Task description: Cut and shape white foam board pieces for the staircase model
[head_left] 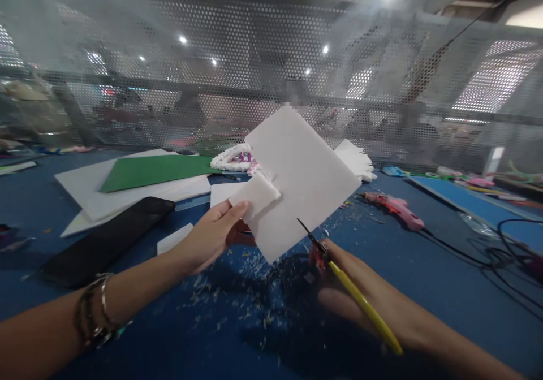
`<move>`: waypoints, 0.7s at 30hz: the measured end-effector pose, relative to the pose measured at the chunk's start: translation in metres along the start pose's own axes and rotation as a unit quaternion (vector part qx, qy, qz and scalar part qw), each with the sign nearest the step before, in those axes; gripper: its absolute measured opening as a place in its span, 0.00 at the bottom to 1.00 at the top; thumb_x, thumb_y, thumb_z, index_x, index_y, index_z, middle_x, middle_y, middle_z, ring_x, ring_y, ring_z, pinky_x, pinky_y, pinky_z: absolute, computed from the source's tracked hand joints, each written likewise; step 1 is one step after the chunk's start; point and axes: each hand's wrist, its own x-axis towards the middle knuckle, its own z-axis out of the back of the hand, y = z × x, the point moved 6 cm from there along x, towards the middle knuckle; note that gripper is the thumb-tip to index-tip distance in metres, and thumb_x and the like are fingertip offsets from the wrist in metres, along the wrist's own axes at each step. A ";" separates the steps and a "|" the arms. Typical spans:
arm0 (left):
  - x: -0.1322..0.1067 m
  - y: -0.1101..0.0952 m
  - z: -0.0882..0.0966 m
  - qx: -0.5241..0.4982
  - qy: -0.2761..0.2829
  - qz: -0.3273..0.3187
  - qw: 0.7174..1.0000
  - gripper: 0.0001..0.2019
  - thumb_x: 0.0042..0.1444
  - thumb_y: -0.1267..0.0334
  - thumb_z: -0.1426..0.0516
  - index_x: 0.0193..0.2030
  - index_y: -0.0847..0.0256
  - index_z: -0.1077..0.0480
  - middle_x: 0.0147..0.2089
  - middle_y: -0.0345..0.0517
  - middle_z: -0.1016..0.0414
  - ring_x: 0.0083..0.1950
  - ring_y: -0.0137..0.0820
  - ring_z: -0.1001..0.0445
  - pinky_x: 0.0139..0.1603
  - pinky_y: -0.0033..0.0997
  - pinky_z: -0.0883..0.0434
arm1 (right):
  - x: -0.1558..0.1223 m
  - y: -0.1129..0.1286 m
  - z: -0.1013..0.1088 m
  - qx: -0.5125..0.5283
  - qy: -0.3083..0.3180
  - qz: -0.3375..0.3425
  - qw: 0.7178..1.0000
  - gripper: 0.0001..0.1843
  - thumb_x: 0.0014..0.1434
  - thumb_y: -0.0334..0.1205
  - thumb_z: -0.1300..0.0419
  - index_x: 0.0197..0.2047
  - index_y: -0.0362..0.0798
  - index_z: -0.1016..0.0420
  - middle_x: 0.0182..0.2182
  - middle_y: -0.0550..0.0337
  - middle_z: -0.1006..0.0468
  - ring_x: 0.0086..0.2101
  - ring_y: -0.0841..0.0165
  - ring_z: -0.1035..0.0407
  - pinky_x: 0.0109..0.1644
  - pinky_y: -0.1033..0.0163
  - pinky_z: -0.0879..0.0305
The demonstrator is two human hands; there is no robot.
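Note:
My left hand (216,230) pinches a white sheet (305,171), held up tilted like a diamond above the table. Between the same fingers, in front of the sheet, is a smaller white rectangular piece (258,196), its thickness showing. A tool with a thin dark pointed tip and a long yellow handle (362,301) is gripped in my right hand (348,278). Its tip overlaps the lower right part of the sheet in view; I cannot tell whether they touch. Something red shows by the right fingers. The tool's exact kind is unclear.
Left on the blue table lie a black phone-like slab (110,236), white sheets (85,190) and a green sheet (161,171). White scraps litter the middle. Behind is a fluffy white piece (231,158). At right are a pink glue gun (399,210), its black cord and a blue board (475,202).

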 end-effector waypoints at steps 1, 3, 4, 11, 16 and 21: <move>0.001 0.001 0.001 0.012 0.006 -0.002 1.000 0.07 0.53 0.66 0.49 0.38 0.66 0.35 0.25 0.43 0.29 0.24 0.28 0.30 0.23 0.25 0.30 | 0.000 0.000 0.000 0.004 -0.005 0.000 1.000 0.15 0.51 0.51 0.48 0.35 0.48 0.41 0.28 0.59 0.34 0.28 0.68 0.38 0.31 0.61 0.38; 0.002 0.002 0.004 0.042 0.011 -0.003 0.999 0.08 0.52 0.62 0.48 0.35 0.65 0.35 0.23 0.43 0.28 0.24 0.28 0.30 0.25 0.27 0.30 | 0.001 0.000 0.001 0.017 -0.021 0.004 1.000 0.14 0.51 0.49 0.48 0.35 0.49 0.40 0.28 0.59 0.34 0.28 0.68 0.38 0.31 0.61 0.38; 0.003 0.003 0.005 0.063 0.015 0.001 0.998 0.09 0.52 0.60 0.47 0.32 0.65 0.35 0.22 0.43 0.28 0.23 0.29 0.29 0.26 0.28 0.30 | 0.002 -0.001 0.002 0.025 -0.031 0.004 0.999 0.13 0.51 0.49 0.47 0.34 0.49 0.40 0.28 0.59 0.33 0.28 0.68 0.38 0.31 0.61 0.38; -0.001 0.001 0.000 0.142 0.065 0.027 0.987 0.12 0.51 0.54 0.47 0.28 0.63 0.37 0.20 0.44 0.28 0.23 0.31 0.27 0.30 0.30 0.31 | 0.006 -0.007 0.004 0.074 -0.074 -0.037 0.994 0.16 0.55 0.52 0.55 0.28 0.49 0.38 0.22 0.63 0.36 0.23 0.71 0.41 0.25 0.66 0.42; 0.007 -0.012 0.015 0.064 -0.031 -0.057 0.996 0.10 0.52 0.58 0.49 0.34 0.64 0.38 0.22 0.39 0.31 0.21 0.25 0.31 0.28 0.24 0.33 | 0.009 -0.016 0.006 0.139 -0.054 -0.037 0.988 0.18 0.55 0.53 0.54 0.24 0.49 0.38 0.21 0.63 0.37 0.22 0.72 0.42 0.27 0.65 0.43; 0.010 -0.011 0.013 0.164 0.023 -0.054 0.985 0.10 0.49 0.56 0.48 0.26 0.62 0.37 0.20 0.38 0.33 0.21 0.27 0.34 0.25 0.26 0.35 | 0.012 -0.030 0.033 0.281 -0.178 0.008 0.943 0.18 0.52 0.56 0.54 0.24 0.51 0.39 0.23 0.61 0.33 0.25 0.67 0.37 0.30 0.60 0.39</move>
